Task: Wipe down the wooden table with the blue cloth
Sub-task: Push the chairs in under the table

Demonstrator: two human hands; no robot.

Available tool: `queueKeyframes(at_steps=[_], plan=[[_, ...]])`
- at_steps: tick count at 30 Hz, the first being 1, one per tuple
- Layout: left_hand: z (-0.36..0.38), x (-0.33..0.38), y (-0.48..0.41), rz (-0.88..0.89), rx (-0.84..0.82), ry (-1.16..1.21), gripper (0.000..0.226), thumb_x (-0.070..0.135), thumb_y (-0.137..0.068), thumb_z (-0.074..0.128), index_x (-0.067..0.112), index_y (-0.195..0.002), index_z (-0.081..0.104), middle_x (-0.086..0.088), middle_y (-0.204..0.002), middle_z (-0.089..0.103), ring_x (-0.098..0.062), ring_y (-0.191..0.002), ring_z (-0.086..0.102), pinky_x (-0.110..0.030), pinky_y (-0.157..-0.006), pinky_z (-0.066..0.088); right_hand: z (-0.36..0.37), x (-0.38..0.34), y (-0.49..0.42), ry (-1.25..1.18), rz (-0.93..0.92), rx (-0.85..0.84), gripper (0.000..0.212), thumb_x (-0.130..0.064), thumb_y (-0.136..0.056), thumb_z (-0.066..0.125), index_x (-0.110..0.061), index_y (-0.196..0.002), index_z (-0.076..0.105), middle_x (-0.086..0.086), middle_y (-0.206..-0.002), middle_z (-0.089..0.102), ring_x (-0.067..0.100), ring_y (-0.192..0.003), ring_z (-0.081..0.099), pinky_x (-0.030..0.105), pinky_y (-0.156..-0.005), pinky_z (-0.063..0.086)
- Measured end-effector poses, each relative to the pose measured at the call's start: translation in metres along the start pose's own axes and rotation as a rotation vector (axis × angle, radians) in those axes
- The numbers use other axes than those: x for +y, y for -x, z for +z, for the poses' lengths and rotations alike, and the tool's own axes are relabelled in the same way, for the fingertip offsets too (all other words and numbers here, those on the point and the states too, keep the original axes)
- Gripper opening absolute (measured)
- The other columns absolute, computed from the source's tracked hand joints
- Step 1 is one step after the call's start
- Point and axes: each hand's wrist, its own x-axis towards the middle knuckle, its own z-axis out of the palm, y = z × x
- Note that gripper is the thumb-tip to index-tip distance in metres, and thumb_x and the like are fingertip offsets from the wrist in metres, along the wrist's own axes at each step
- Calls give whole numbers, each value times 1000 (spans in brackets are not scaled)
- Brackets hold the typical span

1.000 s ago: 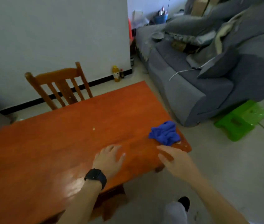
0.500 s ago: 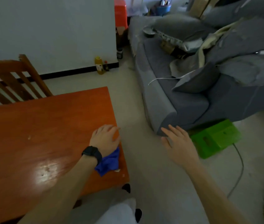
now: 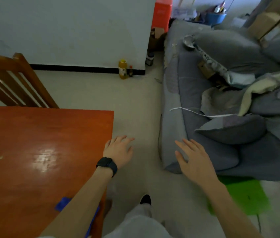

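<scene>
We see the blue cloth (image 3: 63,203) lying on the near right corner of the bench (image 3: 32,134), close to its right edge. Most of it is hidden under the left forearm. A bright, deep-blue corner pokes out on the forearm's left side, and a thin blue strip shows on its right side, by the bench edge. What we can see looks soft and rumpled rather than folded flat. Neither hand touches it.

The left hand (image 3: 118,150) reaches past the bench's right edge and hangs over the floor, palm down, with the fingers spread loosely and nothing in them. A black watch (image 3: 107,166) sits on its wrist. The right hand (image 3: 194,160) is held out in front of the grey sofa (image 3: 175,103), well apart from the bench. Its fingers are straight and slightly fanned, and it too is empty.

The bench top is glossy reddish-orange wood, with a bright patch of glare and a small pale speck (image 3: 1,157) near its left side. A wooden chair (image 3: 15,79) stands at its far side. A yellow bottle (image 3: 123,69) stands by the wall, and a green stool (image 3: 244,194) sits on the floor below the right forearm.
</scene>
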Motion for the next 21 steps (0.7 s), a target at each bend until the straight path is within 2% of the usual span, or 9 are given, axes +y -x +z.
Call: queueKeyframes(at_steps=[5, 9, 13, 16, 18, 21], plan=[[-23, 10, -52, -81, 65, -17, 43, 44, -98, 41, 44, -141, 42, 7, -151, 40, -20, -141, 31, -42, -115, 21, -22, 9, -87, -6, -121, -47, 46, -50, -98, 39, -38, -143, 43, -7, -153, 37, 18, -144, 25, 38, -117, 27], [-48, -5, -98, -195, 114, -17, 42, 44, -98, 41, 42, -140, 43, 8, -151, 39, -20, -143, 28, -43, -117, 20, -24, -2, -167, -43, -217, -87, 56, -59, -93, 28, -35, -141, 47, -6, -150, 41, 19, -142, 29, 35, -116, 26], [-71, -41, -156, -338, 156, 8, 42, 46, -98, 39, 42, -139, 44, 9, -148, 42, -22, -140, 33, -45, -115, 23, -16, -20, -277, -50, -330, -140, 49, -50, -97, 39, -30, -141, 48, -3, -147, 46, 22, -140, 33, 36, -116, 28], [-94, -71, -194, -497, 182, 60, 43, 43, -99, 39, 42, -142, 41, 6, -151, 40, -24, -142, 31, -47, -115, 22, -13, -57, -372, 4, -454, -190, 49, -47, -97, 41, -28, -140, 49, -1, -145, 49, 23, -137, 36, 34, -116, 25], [-113, -83, -206, -621, 174, 107, 45, 41, -99, 39, 41, -144, 39, 6, -153, 37, -24, -142, 30, -48, -114, 23, -15, -90, -421, 36, -558, -290, 49, -47, -99, 39, -29, -144, 43, -5, -151, 41, 19, -142, 28, 28, -118, 16], [-152, -106, -224, -789, 257, 188, 45, 39, -98, 40, 42, -143, 39, 6, -153, 38, -23, -141, 33, -47, -114, 25, -23, -166, -497, 81, -736, -387, 51, -52, -100, 33, -35, -148, 32, -15, -155, 29, 10, -146, 17, 21, -116, 5]])
